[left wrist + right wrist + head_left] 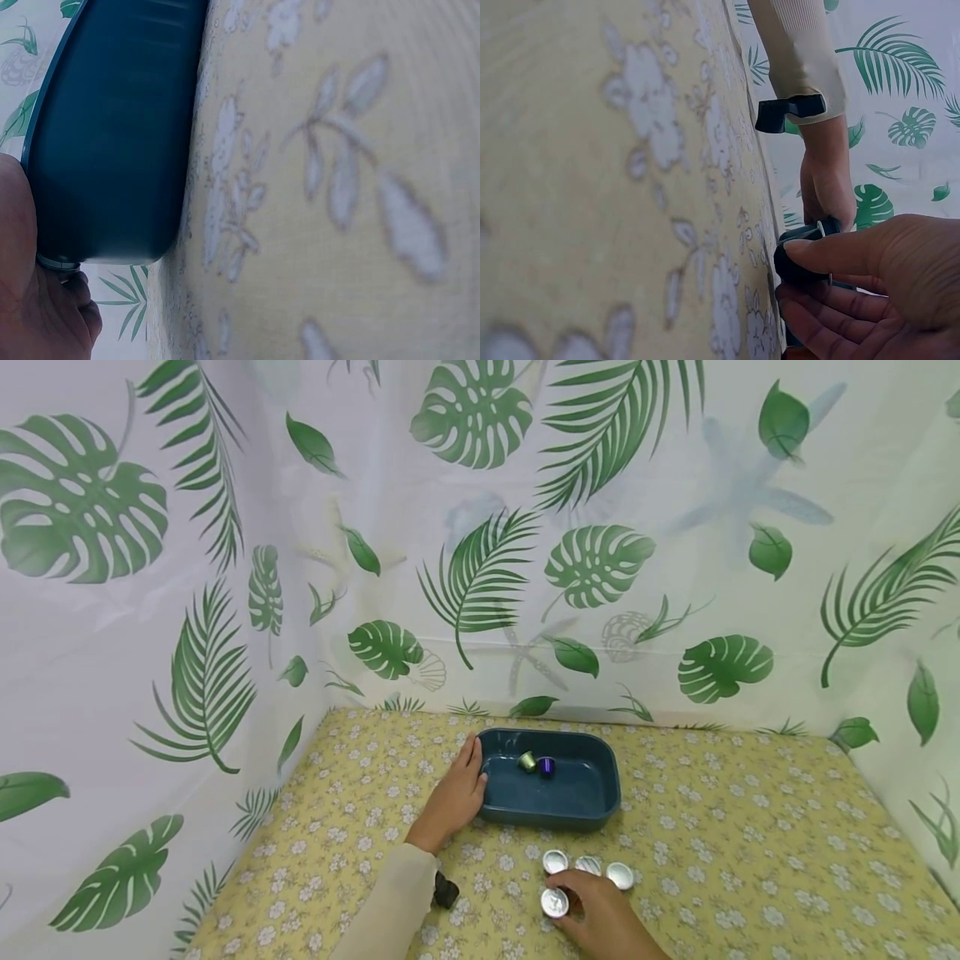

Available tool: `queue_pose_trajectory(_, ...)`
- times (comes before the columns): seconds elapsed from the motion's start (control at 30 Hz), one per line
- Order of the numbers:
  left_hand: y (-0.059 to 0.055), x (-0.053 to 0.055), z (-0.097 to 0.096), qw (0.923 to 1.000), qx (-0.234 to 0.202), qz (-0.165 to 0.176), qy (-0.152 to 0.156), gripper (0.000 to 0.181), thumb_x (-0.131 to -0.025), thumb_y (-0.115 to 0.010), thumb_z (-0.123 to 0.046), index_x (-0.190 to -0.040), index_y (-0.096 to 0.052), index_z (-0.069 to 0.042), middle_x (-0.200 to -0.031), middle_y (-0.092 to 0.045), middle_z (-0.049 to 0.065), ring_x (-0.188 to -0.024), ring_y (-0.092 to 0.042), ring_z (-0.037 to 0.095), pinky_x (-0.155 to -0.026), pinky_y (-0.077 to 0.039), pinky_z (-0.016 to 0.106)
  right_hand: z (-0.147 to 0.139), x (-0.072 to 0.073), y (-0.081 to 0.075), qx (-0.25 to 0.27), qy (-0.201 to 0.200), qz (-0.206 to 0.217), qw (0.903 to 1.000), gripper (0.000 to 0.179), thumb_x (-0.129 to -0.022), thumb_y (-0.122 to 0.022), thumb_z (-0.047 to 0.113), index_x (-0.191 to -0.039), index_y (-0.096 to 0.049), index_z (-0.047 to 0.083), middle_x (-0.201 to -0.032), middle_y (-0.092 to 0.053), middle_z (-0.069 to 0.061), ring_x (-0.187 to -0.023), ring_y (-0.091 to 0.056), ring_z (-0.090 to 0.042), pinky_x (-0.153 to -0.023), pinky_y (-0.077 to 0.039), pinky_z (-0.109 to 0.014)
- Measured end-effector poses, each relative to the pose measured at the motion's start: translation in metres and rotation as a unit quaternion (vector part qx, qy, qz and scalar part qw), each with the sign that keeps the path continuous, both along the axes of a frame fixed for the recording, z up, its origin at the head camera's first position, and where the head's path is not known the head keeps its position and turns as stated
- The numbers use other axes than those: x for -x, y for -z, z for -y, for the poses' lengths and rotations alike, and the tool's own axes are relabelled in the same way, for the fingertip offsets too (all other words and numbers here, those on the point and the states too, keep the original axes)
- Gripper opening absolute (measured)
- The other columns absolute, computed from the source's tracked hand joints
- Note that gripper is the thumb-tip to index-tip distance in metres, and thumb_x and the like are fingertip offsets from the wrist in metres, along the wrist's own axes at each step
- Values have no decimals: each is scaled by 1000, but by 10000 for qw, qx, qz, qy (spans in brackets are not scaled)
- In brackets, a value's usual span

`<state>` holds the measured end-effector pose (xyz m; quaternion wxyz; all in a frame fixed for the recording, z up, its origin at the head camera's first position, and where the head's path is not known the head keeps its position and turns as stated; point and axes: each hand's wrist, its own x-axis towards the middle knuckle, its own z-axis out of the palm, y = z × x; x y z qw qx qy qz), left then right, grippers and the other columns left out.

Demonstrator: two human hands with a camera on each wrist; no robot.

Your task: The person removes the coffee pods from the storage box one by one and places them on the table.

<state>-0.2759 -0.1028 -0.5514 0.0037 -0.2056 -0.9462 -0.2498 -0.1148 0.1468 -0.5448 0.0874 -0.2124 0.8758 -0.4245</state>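
Observation:
A dark blue rectangular baking dish (551,817) stands on the cloth, with a green coffee capsule (528,762) and a purple coffee capsule (547,767) inside it. My left hand (456,789) grips the dish's left end at the rim. Between thumb and fingers, my right hand (600,910) pinches a dark coffee capsule (801,259), its silver lid showing in the head view. Just beyond that hand are three more silver-lidded capsules: a left one (555,861), a partly covered middle one (588,865) and a right one (620,875).
A yellow flowered cloth (735,843) covers the table. White leaf-print curtains (510,527) hang behind and at both sides. A black wrist device (446,890) sits on the left sleeve.

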Motion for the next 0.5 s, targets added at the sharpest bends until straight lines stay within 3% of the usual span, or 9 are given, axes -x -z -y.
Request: queue_pose_trajectory(0.5, 1, 1, 0, 10000, 30, 33, 2, 62, -113, -36, -26, -163, -6, -6, -169, 11, 3, -156, -5, 22, -122, -25, 45, -1, 2, -1, -425, -20, -130, 9990, 29, -87, -81, 10, -114, -71, 6, -107, -70, -2, -92, -67, -19, -72, -55, -31)
